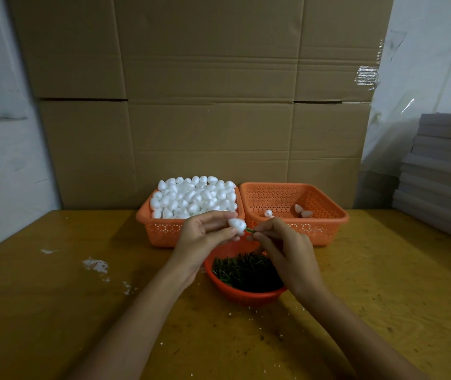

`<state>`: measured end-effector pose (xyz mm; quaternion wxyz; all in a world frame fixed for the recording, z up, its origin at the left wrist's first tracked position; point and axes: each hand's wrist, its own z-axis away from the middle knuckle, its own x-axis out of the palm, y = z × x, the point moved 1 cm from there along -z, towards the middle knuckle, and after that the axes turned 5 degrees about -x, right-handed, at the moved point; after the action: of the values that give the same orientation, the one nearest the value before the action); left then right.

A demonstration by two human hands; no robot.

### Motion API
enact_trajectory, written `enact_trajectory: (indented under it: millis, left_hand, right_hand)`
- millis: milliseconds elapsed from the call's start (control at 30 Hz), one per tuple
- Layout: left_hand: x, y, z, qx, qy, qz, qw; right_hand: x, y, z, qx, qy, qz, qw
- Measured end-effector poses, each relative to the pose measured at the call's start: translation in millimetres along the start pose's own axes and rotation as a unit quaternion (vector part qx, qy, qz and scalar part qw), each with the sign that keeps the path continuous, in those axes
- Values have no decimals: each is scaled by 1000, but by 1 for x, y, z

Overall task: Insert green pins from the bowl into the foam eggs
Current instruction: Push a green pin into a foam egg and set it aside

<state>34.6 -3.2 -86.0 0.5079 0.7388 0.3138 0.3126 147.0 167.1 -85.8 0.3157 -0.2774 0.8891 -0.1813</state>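
Far left on the worktop [54, 297] there's a scatter of white foam crumbs [95, 266], so this stuff clearly flakes. Next along is the left basket [161, 231], heaped with plain foam eggs [194, 197].

In front of it the left hand [205, 234] has its fingers and thumb curled round one egg [237, 224], narrow end facing right. The green pin [250, 230] sits right at that tip. The right hand [281, 242] pinches the pin between thumb and fingertips. Can't tell from here whether the point has gone in or is just touching.

Below both hands is the red bowl [246, 296], full of green pins [246, 270]. To the right, the second basket [328, 218] holds only a few eggs [303, 213], so I'd guess this job is barely started.

What could go wrong, I reckon:
- Push off-axis and the pin comes out the side of the egg, or bends.
- Squeeze too hard with the left hand and the foam dents or crumbles.
- The pin slips and pokes a left fingertip, since they're close to the tip.
- A right wrist that low could catch the bowl rim and tip pins everywhere.

Grey boards [443, 174] are stacked far right, out of the way.
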Motion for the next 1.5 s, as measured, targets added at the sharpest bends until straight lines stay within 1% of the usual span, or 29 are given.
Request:
enact_trajectory:
  millis: [167,433,667,800,1000,1200,1433,1500]
  left_hand:
    - [0,1,1,3,-15,-7,1000]
    - [3,2,2,-1,-9,-9,1000]
    - [6,4,4,14,-1,-40,999]
    - [6,3,4,25,-15,-55,998]
    - [7,6,5,29,-30,-82,996]
    - [9,10,5,41,-34,-73,996]
    - [8,8,7,26,-52,-64,996]
    - [7,8,7,26,-54,-76,995]
  right_hand:
    - [-1,0,0,9,2,1,1000]
    - [0,-2,-1,-12,-3,-4,1000]
    - [-1,-4,0,-43,-17,43,998]
    - [-2,-4,0,-50,-21,25,998]
    - [4,-2,3,-46,-66,14,997]
    - [3,-3,3,-48,-50,1,998]
    - [8,-3,5,-36,-70,-5,997]
    - [8,-3,6,-37,-72,-7,997]
